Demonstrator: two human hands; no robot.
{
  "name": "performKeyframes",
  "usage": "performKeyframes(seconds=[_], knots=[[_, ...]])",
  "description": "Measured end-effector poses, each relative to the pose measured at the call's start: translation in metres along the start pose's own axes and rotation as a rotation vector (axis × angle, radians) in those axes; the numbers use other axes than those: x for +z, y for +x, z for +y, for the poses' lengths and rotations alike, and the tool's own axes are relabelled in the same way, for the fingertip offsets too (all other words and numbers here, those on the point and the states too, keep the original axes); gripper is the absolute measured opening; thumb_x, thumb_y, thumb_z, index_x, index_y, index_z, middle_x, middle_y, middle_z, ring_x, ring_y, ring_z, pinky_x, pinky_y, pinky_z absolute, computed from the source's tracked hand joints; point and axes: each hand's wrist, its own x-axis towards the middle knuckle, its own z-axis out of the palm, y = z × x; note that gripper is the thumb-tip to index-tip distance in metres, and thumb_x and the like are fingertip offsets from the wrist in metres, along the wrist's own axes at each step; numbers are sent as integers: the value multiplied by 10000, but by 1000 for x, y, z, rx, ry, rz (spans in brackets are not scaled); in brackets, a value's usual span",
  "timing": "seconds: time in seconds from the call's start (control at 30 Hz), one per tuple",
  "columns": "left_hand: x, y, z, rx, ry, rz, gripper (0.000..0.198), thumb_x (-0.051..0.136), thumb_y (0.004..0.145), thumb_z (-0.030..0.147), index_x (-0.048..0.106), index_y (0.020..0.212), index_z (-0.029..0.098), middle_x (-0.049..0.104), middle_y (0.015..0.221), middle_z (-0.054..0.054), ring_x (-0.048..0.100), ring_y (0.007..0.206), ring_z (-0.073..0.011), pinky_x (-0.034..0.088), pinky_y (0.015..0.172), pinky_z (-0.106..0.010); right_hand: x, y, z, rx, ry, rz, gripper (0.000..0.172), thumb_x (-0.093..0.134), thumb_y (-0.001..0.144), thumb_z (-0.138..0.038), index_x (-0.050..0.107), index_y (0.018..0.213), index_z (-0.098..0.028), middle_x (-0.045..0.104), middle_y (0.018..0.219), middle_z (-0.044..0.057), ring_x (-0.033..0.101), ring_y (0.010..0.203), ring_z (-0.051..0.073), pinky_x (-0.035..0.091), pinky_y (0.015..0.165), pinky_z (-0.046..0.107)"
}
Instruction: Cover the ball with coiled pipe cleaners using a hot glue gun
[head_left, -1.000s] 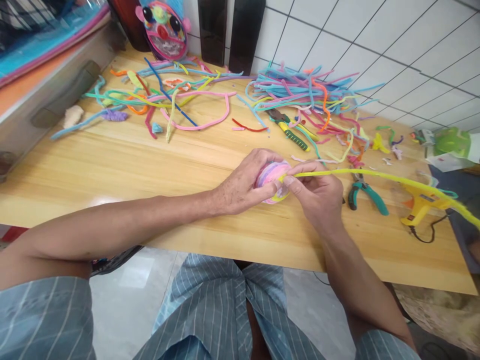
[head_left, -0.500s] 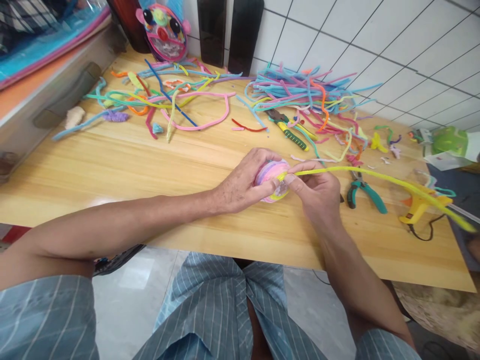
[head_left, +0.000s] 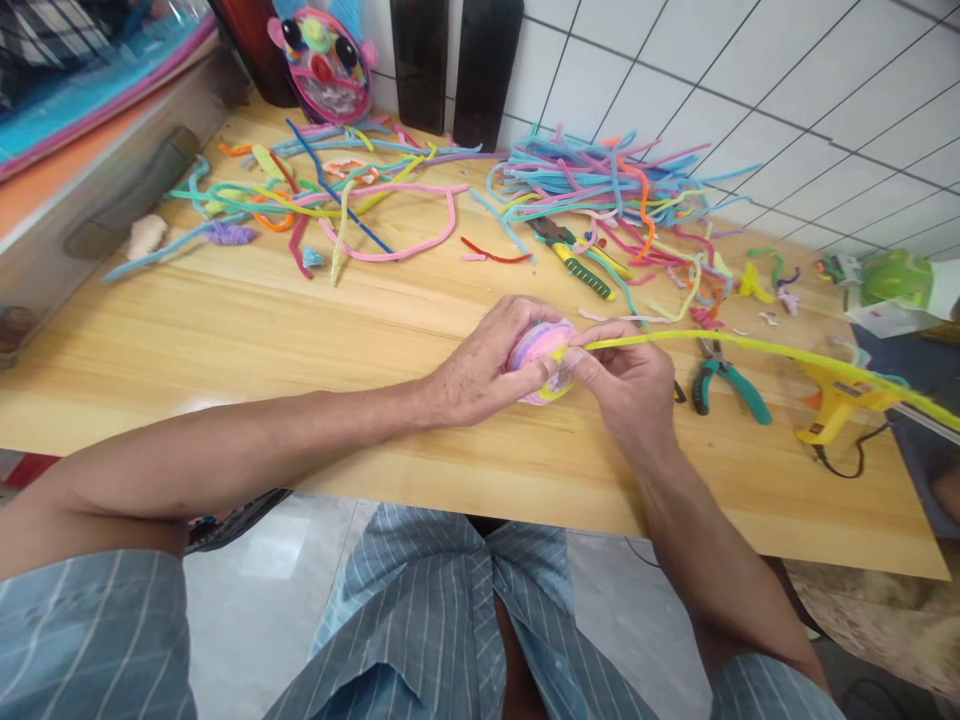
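Observation:
My left hand point(head_left: 499, 365) is wrapped round a small rounded piece point(head_left: 537, 345) coiled in pink, purple and yellow pipe cleaner, with a clear patch low on its right side. Its thumb presses on the yellow strand at the front. A long yellow pipe cleaner point(head_left: 720, 342) runs from this piece out to the right, past the glue gun. My right hand point(head_left: 626, 375) pinches that pipe cleaner close to the coiled piece, thumb and fingertips together. Both hands are low over the wooden table point(head_left: 360, 340).
Loose pipe cleaners point(head_left: 390, 190) and a big bundle of them point(head_left: 592, 175) lie along the back. Pliers with yellow-green grips point(head_left: 581, 265), teal-handled pliers point(head_left: 724, 385) and a yellow glue gun point(head_left: 836, 405) rest nearby. A decorated face figure point(head_left: 326, 65) stands at the back left.
The free end of the yellow pipe cleaner has swung up and outward to the right. Both hands keep nearly the same hold on the coiled piece and strand.

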Motion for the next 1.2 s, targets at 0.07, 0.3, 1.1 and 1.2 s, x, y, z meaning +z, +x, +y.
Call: performKeyframes(seconds=[0.07, 0.3, 1.1, 1.2], knots=[[0, 0, 0, -8, -4, -2, 403, 628, 1124, 497, 595, 1429, 235, 716, 1406, -137, 687, 1329, -282, 568, 1180, -485, 0, 0, 0, 1, 2, -3, 87, 878, 848, -276, 793, 854, -259, 720, 725, -45, 660, 627, 112, 574, 593, 242], [-3, 1, 2, -27, -15, -30, 436, 606, 1130, 534, 584, 1437, 225, 708, 1426, -153, 680, 1348, -285, 563, 1194, -488, -1, -1, 0, 27, -12, -14, 204, 939, 848, -381, 776, 855, -259, 700, 738, -32, 654, 644, 131, 573, 588, 265], [-4, 2, 8, -90, -22, -33, 394, 650, 1076, 474, 610, 1374, 219, 721, 1383, -137, 704, 1298, -283, 590, 1170, -466, -2, 1, 6, 84, 129, 20, 228, 960, 779, -373, 763, 825, -268, 720, 746, -44, 656, 652, 133, 575, 609, 275], [-3, 0, 6, -100, -30, -7, 394, 645, 1083, 480, 591, 1380, 227, 709, 1405, -145, 690, 1333, -284, 579, 1192, -489, -1, 1, 8, 96, 131, 20, 242, 963, 773, -388, 757, 817, -269, 732, 753, -44, 675, 669, 140, 593, 632, 284]])
